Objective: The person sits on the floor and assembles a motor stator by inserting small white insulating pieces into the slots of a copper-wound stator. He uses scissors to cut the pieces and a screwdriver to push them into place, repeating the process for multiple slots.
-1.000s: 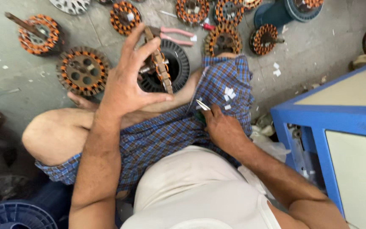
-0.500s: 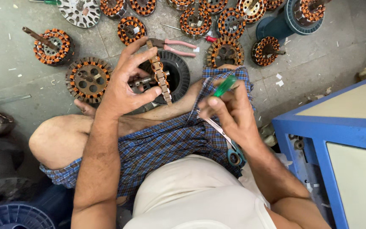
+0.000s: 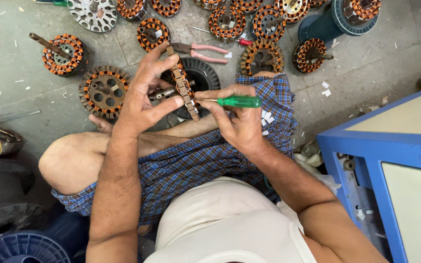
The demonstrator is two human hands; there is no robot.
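While left hand (image 3: 144,97) grips ridged stator (image 3: 181,87), green-handled screwdriver (image 3: 230,102) touches it

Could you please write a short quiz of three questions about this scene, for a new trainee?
1. Which hand holds the green-handled screwdriver?
2. True or false: the pink-handled pliers are in the person's left hand.
3. What does the screwdriver's tip meet? A) the blue cabinet B) the stator held edge-on C) the blue spool

Key:
1. The right hand.
2. False: they lie on the floor, beyond the hands.
3. B; the left hand grips that stator.
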